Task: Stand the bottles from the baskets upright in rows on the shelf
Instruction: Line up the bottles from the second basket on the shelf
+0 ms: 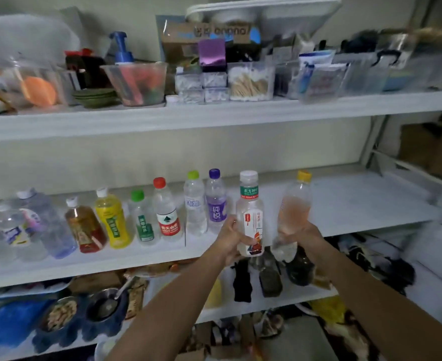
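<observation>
My left hand grips the lower half of a white-capped bottle with a green neck label, held upright at the front edge of the white middle shelf. My right hand holds a yellow-capped bottle with pinkish liquid, tilted slightly right, just beside the first. A row of several bottles stands upright on the shelf to the left, ending with a purple-capped bottle and a green-capped clear one. No basket is in view.
The upper shelf holds clear bins, a pump bottle and boxes. Below the middle shelf lie dark socks, bowls with a spoon and blue cloth. The right part of the middle shelf is bare white surface.
</observation>
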`<action>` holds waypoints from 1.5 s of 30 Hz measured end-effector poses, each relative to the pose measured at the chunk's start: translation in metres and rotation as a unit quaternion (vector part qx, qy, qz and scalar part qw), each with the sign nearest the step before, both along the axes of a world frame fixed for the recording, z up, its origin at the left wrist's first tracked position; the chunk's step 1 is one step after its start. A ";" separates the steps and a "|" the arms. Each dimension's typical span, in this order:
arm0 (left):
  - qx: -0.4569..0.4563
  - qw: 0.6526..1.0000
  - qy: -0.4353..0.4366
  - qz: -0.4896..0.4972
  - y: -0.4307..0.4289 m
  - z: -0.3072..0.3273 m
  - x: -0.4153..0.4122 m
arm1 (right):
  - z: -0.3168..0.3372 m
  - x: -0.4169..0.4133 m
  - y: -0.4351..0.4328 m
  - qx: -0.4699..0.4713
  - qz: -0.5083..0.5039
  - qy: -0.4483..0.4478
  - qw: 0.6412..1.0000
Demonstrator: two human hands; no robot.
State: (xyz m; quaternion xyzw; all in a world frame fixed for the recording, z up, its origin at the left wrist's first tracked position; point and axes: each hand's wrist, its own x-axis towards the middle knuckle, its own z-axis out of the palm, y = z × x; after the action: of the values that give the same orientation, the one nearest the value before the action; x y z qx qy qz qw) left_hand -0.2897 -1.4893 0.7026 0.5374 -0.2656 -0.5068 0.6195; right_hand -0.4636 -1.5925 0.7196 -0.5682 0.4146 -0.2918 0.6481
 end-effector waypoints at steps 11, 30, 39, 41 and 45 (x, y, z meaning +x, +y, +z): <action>0.024 0.987 -0.137 0.086 -0.097 -0.036 0.016 | -0.024 0.020 -0.089 0.010 -0.057 0.042 0.997; 0.091 0.952 -0.238 0.167 -0.117 -0.063 0.034 | -0.051 0.078 -0.170 0.005 0.125 0.027 0.992; 0.189 0.841 -0.345 0.371 -0.150 -0.070 -0.029 | -0.089 0.076 -0.164 -0.185 0.153 0.137 0.961; 0.215 0.831 -0.356 0.370 -0.154 -0.068 -0.026 | -0.087 0.077 -0.167 -0.181 0.161 0.137 0.960; 0.235 0.824 -0.356 0.374 -0.154 -0.068 -0.018 | -0.086 0.084 -0.172 -0.164 0.198 0.125 0.958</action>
State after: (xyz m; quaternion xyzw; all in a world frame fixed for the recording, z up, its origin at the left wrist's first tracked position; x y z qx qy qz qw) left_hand -0.3082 -1.6433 0.6347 0.8679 -0.1188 -0.0570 0.4790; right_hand -0.3798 -1.7646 0.6340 -0.7693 0.3179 -0.1478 0.5341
